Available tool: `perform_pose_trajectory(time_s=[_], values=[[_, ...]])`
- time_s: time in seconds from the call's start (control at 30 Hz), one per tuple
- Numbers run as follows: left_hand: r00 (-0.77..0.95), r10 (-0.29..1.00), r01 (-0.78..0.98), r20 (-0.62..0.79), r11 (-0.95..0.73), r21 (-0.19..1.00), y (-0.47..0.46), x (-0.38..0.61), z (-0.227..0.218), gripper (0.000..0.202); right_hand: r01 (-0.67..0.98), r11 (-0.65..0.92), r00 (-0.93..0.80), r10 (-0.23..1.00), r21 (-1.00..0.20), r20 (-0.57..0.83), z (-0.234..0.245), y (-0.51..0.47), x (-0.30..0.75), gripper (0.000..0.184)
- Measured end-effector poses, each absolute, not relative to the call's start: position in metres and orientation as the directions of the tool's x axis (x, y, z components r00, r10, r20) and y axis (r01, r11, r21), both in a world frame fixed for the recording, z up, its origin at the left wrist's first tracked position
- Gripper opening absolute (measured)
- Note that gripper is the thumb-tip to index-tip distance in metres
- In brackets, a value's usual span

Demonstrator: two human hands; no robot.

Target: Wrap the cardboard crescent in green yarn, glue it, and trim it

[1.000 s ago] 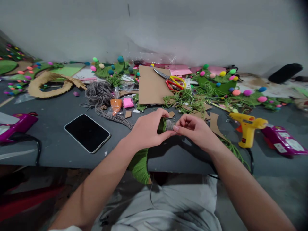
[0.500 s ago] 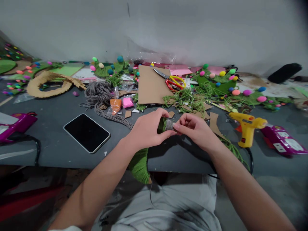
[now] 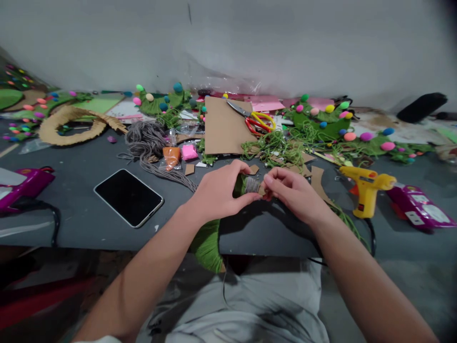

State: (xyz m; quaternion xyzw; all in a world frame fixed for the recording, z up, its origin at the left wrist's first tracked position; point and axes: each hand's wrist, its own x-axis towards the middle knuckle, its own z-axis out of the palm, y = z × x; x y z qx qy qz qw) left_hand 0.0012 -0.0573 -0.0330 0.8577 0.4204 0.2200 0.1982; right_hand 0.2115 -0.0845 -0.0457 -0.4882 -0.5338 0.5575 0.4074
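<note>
My left hand (image 3: 220, 190) is closed round a small cardboard piece wound with green and grey yarn (image 3: 250, 185), held just above the dark table (image 3: 85, 214). My right hand (image 3: 293, 193) pinches the grey-wrapped end of that same piece from the right. A thick green yarn-covered part (image 3: 207, 245) hangs down from under my left hand over the table's front edge. A strand of grey yarn (image 3: 167, 174) runs from the piece back to a grey skein (image 3: 144, 136).
A black phone (image 3: 129, 196) lies to the left. A yellow glue gun (image 3: 367, 186) stands at the right beside a purple pack (image 3: 417, 209). Scissors (image 3: 255, 119) rest on a cardboard sheet (image 3: 223, 126). Green felt shapes with pompoms (image 3: 321, 121), loose green string and cardboard scraps crowd the back.
My right hand's fingers have shifted slightly right and turned at the grey-wrapped end. My left hand holds still.
</note>
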Motion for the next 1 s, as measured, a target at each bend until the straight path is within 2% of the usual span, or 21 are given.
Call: perform_pose_trajectory(time_s=[0.1, 0.33, 0.7, 0.8, 0.93, 1.0], values=[[0.55, 0.806, 0.628, 0.217, -0.571, 0.528, -0.0578, 0.001, -0.0337, 0.051, 0.113, -0.071, -0.184, 0.979, -0.991, -0.091, -0.0457, -0.0842, 0.2084, 0.036], [0.556, 0.803, 0.626, 0.216, -0.575, 0.527, -0.0578, 0.0011, -0.0343, 0.051, 0.099, -0.042, -0.131, 0.99, -0.994, -0.055, -0.0496, -0.0837, 0.2039, 0.044], [0.554, 0.806, 0.632, 0.209, -0.57, 0.525, -0.0576, 0.0018, -0.0351, 0.053, 0.11, 0.024, -0.127, 0.992, -0.994, 0.01, -0.0523, -0.0838, 0.204, 0.044], [0.547, 0.81, 0.624, 0.211, -0.562, 0.543, -0.0583, 0.0017, -0.0332, 0.051, 0.036, -0.048, -0.141, 0.989, -0.998, -0.052, -0.0519, -0.0832, 0.2051, 0.045], [0.533, 0.815, 0.612, 0.227, -0.557, 0.561, -0.059, 0.001, -0.0318, 0.05, -0.103, -0.212, -0.243, 0.953, -0.972, -0.182, -0.0502, -0.0824, 0.2093, 0.04], [0.529, 0.817, 0.612, 0.229, -0.554, 0.565, -0.0591, 0.0006, -0.0316, 0.05, -0.124, -0.229, -0.242, 0.951, -0.966, -0.194, -0.0487, -0.0824, 0.2111, 0.037]])
